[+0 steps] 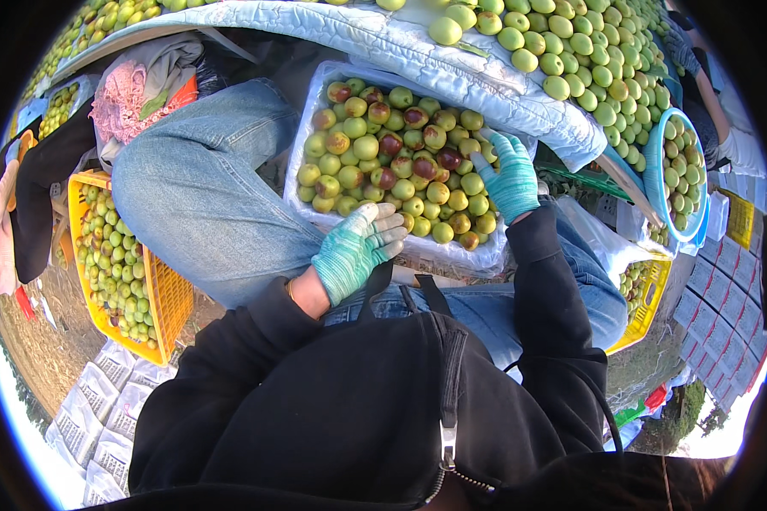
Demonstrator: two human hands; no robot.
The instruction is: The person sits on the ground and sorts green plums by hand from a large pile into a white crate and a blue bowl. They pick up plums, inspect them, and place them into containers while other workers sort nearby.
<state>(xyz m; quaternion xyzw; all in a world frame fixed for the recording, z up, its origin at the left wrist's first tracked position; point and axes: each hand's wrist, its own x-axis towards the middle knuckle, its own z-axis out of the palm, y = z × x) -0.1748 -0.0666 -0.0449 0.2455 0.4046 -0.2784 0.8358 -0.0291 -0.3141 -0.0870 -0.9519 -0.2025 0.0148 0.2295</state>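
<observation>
A white plastic-lined crate (297, 163) full of green and red-brown jujube fruits (390, 144) lies before me, between my knees. My left hand (358, 249), in a green knit glove with pale fingertips, rests at the crate's near edge, fingers spread and nothing seen in it. At the crate's right side is my right hand (508, 172), gloved the same way; its fingers reach over the fruits at the right rim, apart, with no fruit plainly held. Whether its fingertips touch the fruits I cannot tell.
A quilted light-blue cloth (434, 70) edges a raised surface heaped with green fruits (588, 57). To the right stands a blue basket (705, 172) of fruit. Yellow crates (169, 300) flank my legs. Other people sit at both sides; one pink-gloved hand (0, 236) shows far left.
</observation>
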